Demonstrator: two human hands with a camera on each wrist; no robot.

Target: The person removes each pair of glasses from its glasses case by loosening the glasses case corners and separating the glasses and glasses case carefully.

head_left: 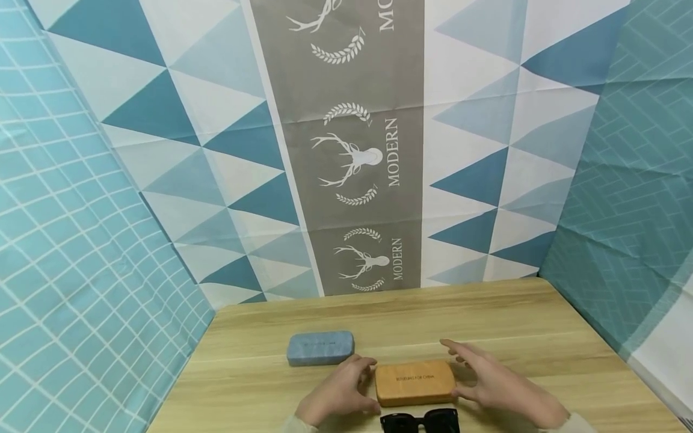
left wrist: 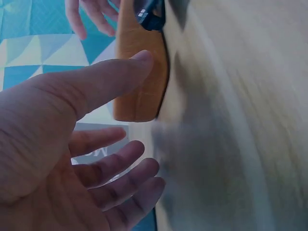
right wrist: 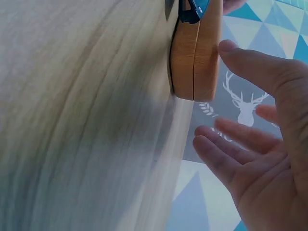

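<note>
An orange glasses case [head_left: 415, 383] with dark lettering on its lid lies closed on the wooden table. Just in front of it is a pair of black sunglasses [head_left: 421, 421], partly cut off by the lower frame edge. My left hand [head_left: 342, 388] is at the case's left end, fingers loosely spread and thumb toward the case. On the other side is my right hand [head_left: 489, 380], its fingers apart and its thumb tip right at the case's right end. In the right wrist view, the seam of the case [right wrist: 195, 62] shows as a thin line.
A blue glasses case [head_left: 320, 348] lies behind my left hand, further back on the table [head_left: 260, 391]. Patterned sheets with triangles and deer heads [head_left: 368, 156] rise behind the table, and tile-patterned sheets [head_left: 65, 210] stand at both sides.
</note>
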